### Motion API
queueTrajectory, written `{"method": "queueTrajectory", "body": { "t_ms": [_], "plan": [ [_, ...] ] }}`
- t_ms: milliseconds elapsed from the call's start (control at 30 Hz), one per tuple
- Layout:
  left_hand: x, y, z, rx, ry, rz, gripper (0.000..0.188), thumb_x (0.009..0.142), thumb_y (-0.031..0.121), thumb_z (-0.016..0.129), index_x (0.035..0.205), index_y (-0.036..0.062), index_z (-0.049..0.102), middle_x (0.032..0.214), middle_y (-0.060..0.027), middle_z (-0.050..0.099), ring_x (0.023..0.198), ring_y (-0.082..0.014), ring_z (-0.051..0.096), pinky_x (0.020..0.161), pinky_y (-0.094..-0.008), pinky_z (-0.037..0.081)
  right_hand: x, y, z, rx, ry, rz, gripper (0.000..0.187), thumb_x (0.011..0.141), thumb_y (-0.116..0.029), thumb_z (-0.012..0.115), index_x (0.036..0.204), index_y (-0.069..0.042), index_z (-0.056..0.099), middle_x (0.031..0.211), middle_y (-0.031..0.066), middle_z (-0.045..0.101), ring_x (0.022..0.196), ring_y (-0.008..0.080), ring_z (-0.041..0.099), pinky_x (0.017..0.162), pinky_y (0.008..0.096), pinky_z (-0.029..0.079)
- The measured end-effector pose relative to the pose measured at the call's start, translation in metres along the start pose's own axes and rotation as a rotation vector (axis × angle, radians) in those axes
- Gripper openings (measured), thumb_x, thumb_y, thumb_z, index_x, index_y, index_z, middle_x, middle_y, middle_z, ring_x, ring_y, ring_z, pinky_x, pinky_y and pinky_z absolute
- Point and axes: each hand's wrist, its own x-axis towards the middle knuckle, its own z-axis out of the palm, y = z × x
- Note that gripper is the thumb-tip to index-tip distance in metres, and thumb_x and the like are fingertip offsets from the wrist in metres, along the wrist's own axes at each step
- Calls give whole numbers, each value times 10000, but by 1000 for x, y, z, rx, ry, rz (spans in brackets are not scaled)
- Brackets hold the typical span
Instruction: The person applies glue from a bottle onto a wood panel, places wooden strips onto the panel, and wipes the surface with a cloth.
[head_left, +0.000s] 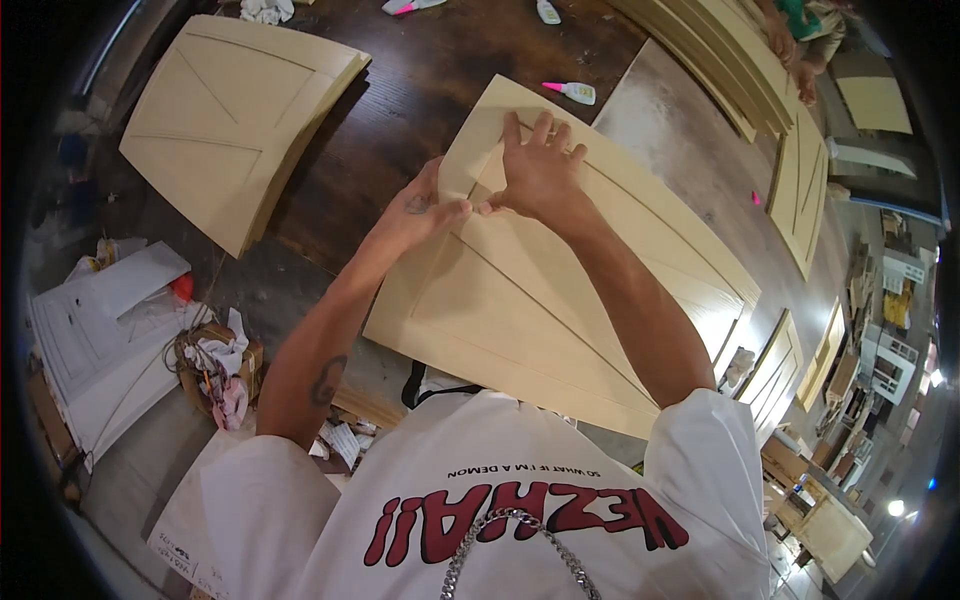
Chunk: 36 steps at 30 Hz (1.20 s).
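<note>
A pale yellow wooden panel (520, 265) with thin grooved lines lies at a slant on the dark table in front of me. My left hand (422, 212) is closed at its left edge, thumb on the top face and the other fingers partly hidden at the edge. My right hand (540, 170) lies on the panel's upper part with fingers spread. Its thumb points toward my left thumb, with a small gap between the tips, close to a groove joint.
Stacked cream panels (220, 110) sit at the table's left. Small white bottles, one with a pink tip (575, 93), lie beyond my panel. Long boards (725, 55) are piled far right, near another person's hands (795, 60). White panels (110, 330) and a cluttered box (215, 365) stand lower left.
</note>
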Motion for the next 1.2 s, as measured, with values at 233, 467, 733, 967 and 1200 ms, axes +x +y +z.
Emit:
{"method": "queueTrajectory", "body": {
  "t_ms": [233, 467, 733, 967, 1200],
  "plan": [
    [-3, 1, 6, 216, 64, 75, 665, 857, 238, 708, 1434, 89, 411, 1371, -99, 491, 1241, -226, 496, 1039, -347, 378, -1, 4, 0, -20, -13, -10, 1283, 523, -581, 874, 1515, -77, 236, 1503, 326, 251, 1352, 545, 279, 988, 710, 300],
    [0, -6, 5, 33, 40, 93, 676, 852, 228, 723, 1417, 38, 405, 1312, -109, 535, 1232, -209, 497, 1039, -336, 376, -3, 7, -3, -30, -5, -33, 1293, 521, -630, 853, 1522, -86, 241, 1517, 307, 249, 1355, 542, 282, 997, 725, 267],
    [-4, 18, 8, 284, 83, -61, 740, 848, 325, 733, 1434, 58, 368, 1325, -159, 537, 1235, -229, 510, 1031, -335, 393, -57, 25, 20, 355, 583, -278, 594, 821, -372, 739, 1285, -58, 542, 1217, 172, 608, 1153, 314, 564, 925, 492, 448],
    [-1, 10, 5, 209, 35, -90, 740, 854, 334, 722, 1438, 48, 368, 1322, -142, 539, 1227, -224, 514, 1015, -352, 412, -168, 7, 46, 1022, 213, -84, 152, 883, -128, 680, 889, 21, 653, 752, 122, 666, 668, 207, 625, 639, 320, 492],
    [-11, 42, 20, 217, 130, -221, 848, 850, 385, 735, 1454, -43, 323, 1374, -155, 516, 1279, -240, 474, 1061, -322, 370, -225, 44, 97, 1089, 488, 44, 109, 895, -82, 670, 857, 14, 639, 750, 87, 671, 663, 164, 625, 637, 299, 502]
  ]
}}
